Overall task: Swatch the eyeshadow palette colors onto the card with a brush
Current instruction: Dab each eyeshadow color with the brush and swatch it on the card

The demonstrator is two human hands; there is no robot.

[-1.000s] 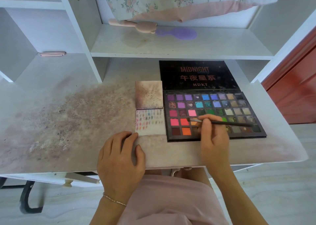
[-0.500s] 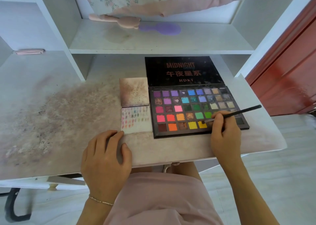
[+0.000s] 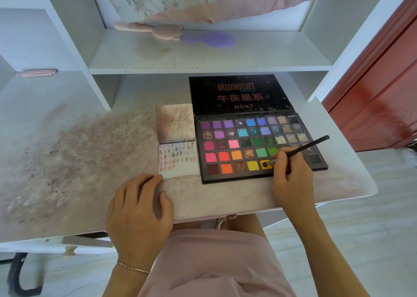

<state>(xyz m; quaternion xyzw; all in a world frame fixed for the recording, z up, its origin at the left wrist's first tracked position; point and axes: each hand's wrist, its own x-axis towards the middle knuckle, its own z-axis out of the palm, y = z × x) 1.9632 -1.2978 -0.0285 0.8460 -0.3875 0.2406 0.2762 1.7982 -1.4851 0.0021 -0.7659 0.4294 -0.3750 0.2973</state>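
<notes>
Right hand (image 3: 293,179) pinches brush (image 3: 302,148) over palette (image 3: 259,147) — left hand (image 3: 138,208), fingers relaxed, beside card (image 3: 179,160).

Soft, even daylight fills the scene, bright without harshness. The left hand (image 3: 138,208) throws only a faint, diffuse shadow onto the bench (image 3: 67,161). A darker band of shade lies under the shelf (image 3: 203,57). The red door (image 3: 383,93) at the right carries a pale sheen of glare and looks smeared. Wide-angle distortion bows the straight white uprights outward toward the frame edges. The middle is reasonably sharp: the lettering on the palette lid (image 3: 237,95) reads clearly, while the corners and the floor (image 3: 361,251) are soft and slightly blurred.
</notes>
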